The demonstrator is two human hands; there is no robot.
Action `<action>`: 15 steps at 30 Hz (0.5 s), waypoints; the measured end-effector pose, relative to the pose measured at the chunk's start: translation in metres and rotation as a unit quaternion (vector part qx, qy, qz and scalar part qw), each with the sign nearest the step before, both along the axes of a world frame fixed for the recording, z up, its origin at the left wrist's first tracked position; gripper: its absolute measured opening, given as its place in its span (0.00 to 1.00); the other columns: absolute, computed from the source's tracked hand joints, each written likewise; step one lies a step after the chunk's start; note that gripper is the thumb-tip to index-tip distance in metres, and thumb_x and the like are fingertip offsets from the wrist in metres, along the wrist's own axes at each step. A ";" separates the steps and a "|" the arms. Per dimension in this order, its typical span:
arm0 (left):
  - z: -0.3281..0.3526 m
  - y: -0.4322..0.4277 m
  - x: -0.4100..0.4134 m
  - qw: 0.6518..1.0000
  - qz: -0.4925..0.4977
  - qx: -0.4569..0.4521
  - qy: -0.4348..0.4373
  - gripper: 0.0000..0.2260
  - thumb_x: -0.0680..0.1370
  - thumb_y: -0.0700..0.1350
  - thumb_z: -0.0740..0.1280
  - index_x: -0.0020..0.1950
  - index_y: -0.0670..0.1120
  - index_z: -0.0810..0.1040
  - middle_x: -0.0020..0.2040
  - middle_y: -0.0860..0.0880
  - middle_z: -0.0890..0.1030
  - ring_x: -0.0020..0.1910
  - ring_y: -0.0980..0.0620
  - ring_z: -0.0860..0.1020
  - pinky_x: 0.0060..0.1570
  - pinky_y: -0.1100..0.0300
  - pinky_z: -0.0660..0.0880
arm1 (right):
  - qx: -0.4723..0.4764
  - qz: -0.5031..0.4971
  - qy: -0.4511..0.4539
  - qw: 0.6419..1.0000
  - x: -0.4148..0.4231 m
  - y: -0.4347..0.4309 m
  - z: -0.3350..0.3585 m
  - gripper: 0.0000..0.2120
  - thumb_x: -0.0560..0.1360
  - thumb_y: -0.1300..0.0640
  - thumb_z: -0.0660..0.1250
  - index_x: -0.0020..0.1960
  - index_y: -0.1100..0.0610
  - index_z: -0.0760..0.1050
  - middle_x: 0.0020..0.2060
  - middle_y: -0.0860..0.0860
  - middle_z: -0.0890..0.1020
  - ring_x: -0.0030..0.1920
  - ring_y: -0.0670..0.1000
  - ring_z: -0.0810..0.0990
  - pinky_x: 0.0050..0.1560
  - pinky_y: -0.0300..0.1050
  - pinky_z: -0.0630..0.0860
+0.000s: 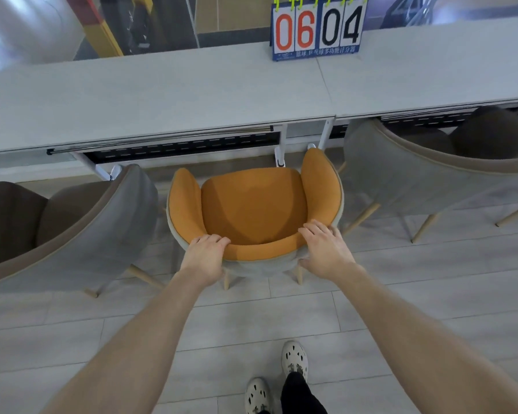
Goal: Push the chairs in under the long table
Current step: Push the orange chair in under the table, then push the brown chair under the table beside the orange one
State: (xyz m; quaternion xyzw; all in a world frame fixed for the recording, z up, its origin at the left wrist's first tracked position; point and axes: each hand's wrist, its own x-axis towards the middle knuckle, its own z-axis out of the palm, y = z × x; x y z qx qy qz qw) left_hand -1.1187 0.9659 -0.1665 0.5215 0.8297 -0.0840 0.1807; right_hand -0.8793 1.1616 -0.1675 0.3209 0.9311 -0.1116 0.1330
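An orange-cushioned chair (pixel 251 204) with a grey outer shell stands in front of the long white table (pixel 162 94), its seat out from under the tabletop. My left hand (pixel 205 255) grips the left part of the backrest rim, fingers curled over the orange padding. My right hand (pixel 323 249) holds the right part of the same rim. A brown-and-grey chair (pixel 72 228) stands at the left, away from the table. Another brown-and-grey chair (pixel 431 162) at the right sits partly under the tabletop.
A flip scoreboard (pixel 317 28) reading 06 04 stands on the table's far edge. White table legs (pixel 281 147) come down just beyond the orange chair. The floor (pixel 251 318) is pale grey planks, and my two feet show at the bottom.
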 end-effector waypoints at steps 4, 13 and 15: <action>0.032 0.029 0.028 0.999 -0.032 -0.003 -0.023 0.34 0.74 0.50 0.79 0.78 0.53 0.71 0.72 0.50 0.77 0.70 0.47 0.76 0.69 0.49 0.73 | -0.007 -0.068 0.034 0.997 0.052 0.011 0.031 0.30 0.78 0.42 0.71 0.76 0.52 0.70 0.73 0.50 0.76 0.77 0.54 0.70 0.75 0.56 0.70; 0.080 0.164 0.124 0.996 -0.079 0.039 -0.014 0.30 0.76 0.55 0.78 0.76 0.54 0.73 0.69 0.51 0.79 0.67 0.47 0.78 0.66 0.49 0.75 | -0.007 -0.164 0.033 0.986 0.187 0.129 0.066 0.26 0.78 0.43 0.70 0.72 0.54 0.73 0.66 0.54 0.79 0.69 0.60 0.76 0.65 0.55 0.75; 0.085 0.197 0.144 0.997 -0.064 0.046 -0.019 0.27 0.77 0.54 0.77 0.74 0.54 0.74 0.66 0.51 0.80 0.65 0.47 0.79 0.63 0.51 0.75 | -0.006 -0.164 0.044 0.985 0.207 0.160 0.071 0.27 0.79 0.43 0.70 0.73 0.54 0.73 0.66 0.54 0.79 0.68 0.61 0.77 0.65 0.56 0.76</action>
